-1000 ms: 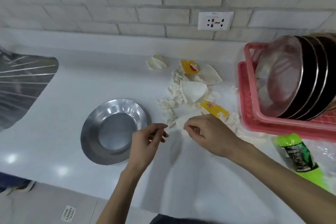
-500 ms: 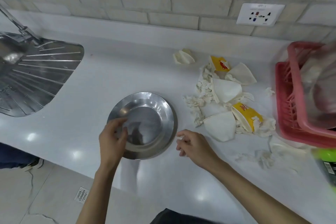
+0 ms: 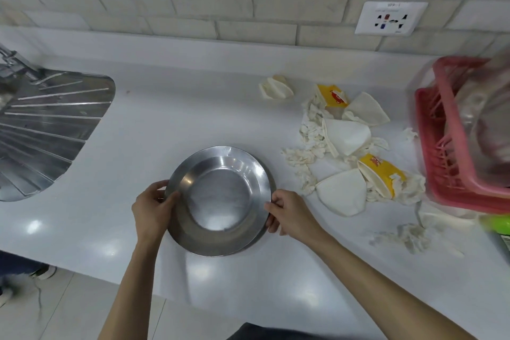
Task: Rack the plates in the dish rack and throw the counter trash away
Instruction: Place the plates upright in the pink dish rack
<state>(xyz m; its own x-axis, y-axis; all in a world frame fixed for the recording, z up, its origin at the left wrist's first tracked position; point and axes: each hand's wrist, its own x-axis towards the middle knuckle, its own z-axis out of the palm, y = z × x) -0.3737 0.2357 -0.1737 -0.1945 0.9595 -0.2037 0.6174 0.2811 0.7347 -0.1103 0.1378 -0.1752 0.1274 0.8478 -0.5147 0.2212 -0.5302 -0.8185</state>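
Both my hands on steel plate (image 3: 220,205), mid-counter (image 3: 171,119): left hand (image 3: 151,208) pinches L rim, right hand (image 3: 289,212) grips R rim. Paper trash (image 3: 345,146) just R; pink rack (image 3: 452,168) at far R edge; bare counter L toward drainboard (image 3: 52,130).

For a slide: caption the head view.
Left hand and right hand grip the steel plate; paper trash and dish rack lie to its right.

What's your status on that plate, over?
Left hand and right hand grip steel plate by opposite rims. Plate not yet racked. Torn paper cups and tissue scraps lie between it and pink dish rack.
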